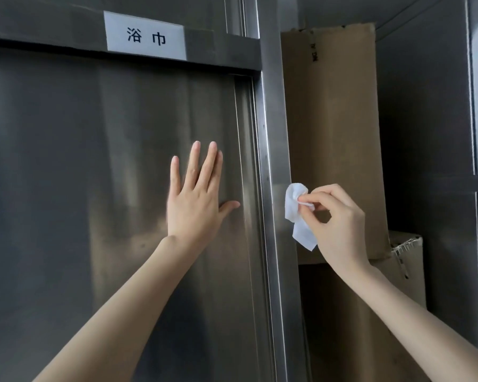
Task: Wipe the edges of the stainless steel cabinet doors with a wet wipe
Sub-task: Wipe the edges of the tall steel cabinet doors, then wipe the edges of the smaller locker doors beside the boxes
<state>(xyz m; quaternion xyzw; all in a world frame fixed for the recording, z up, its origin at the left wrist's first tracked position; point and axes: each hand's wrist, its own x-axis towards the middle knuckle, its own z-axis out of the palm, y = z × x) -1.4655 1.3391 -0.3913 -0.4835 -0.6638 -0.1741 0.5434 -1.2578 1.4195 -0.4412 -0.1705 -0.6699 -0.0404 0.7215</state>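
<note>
Wet wipe in right hand

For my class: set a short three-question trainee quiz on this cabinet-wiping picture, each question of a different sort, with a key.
1. Which hand pinches the wipe? A) left B) right
2. True or false: the left hand lies flat on the door.
3. Fill in: the brown thing behind the wipe is a cardboard ____.

Key: 1 B, the right hand; 2 true; 3 box.
</note>
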